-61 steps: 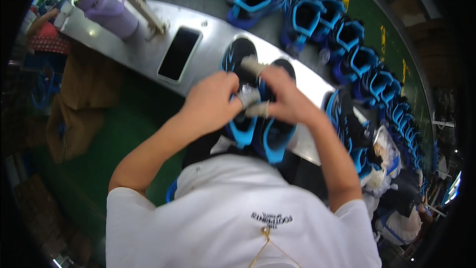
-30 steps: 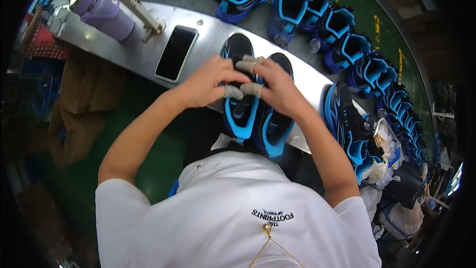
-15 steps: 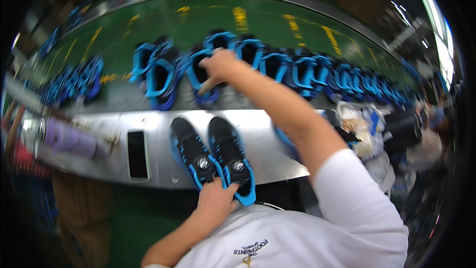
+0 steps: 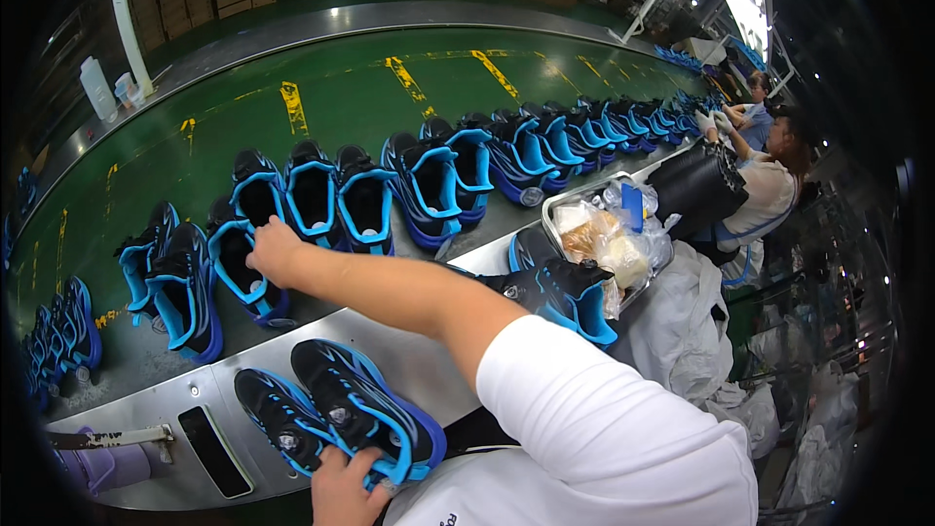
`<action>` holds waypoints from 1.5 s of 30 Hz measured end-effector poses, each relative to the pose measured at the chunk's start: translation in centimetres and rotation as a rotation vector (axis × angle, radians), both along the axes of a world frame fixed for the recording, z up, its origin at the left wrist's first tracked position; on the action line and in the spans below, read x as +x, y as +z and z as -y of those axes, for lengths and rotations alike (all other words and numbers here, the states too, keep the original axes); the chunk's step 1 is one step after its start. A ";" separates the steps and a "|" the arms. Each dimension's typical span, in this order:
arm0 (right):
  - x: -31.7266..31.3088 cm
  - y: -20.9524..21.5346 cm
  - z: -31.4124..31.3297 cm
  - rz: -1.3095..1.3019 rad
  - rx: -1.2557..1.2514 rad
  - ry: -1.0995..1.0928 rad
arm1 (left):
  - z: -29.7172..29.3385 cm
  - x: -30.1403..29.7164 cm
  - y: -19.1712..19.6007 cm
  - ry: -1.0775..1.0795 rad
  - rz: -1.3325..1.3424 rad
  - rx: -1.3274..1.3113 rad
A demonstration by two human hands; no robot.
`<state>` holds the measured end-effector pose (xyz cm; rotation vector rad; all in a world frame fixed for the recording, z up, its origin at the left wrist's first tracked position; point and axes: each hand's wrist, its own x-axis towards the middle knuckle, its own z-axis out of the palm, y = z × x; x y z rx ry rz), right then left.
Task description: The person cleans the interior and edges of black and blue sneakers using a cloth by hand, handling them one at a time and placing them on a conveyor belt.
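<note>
A pair of black and blue sneakers with round dials, the left sneaker (image 4: 282, 419) and the right sneaker (image 4: 355, 394), rests on the metal ledge in front of me. My left hand (image 4: 346, 487) is closed around their heel collars. Farther off, my right arm reaches over to the green conveyor belt (image 4: 321, 68). There my right hand (image 4: 278, 251) is at the collar of a black and blue sneaker (image 4: 239, 273), its fingers closed on the rim; some fingertips are hidden. Similar sneakers (image 4: 312, 195) stand close around it, toes pointing away.
A phone (image 4: 214, 451) and a purple bottle (image 4: 107, 468) lie left on the ledge (image 4: 195, 392). To the right are another sneaker (image 4: 560, 292), a tray of plastic-wrapped items (image 4: 609, 239) and a black bag (image 4: 696, 190). Co-workers (image 4: 769, 175) sit farther along the belt.
My view has swung to the right, showing co-workers. My right hand, spread over the belt sneakers before, is now closed at one collar. My left hand remains on the pair's heels.
</note>
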<state>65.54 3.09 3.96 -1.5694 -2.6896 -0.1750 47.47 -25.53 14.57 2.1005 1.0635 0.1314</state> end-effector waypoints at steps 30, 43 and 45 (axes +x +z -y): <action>27.2 4.6 5.6 0.085 0.061 -0.111 | -31.5 -3.1 -3.1 0.256 0.052 0.809; 14.7 11.3 17.8 -0.486 -0.208 0.008 | -32.6 -7.9 -5.4 0.364 -0.769 0.535; 12.5 11.3 19.4 -0.517 -0.228 0.006 | -31.7 -7.4 -6.7 0.550 -0.615 0.462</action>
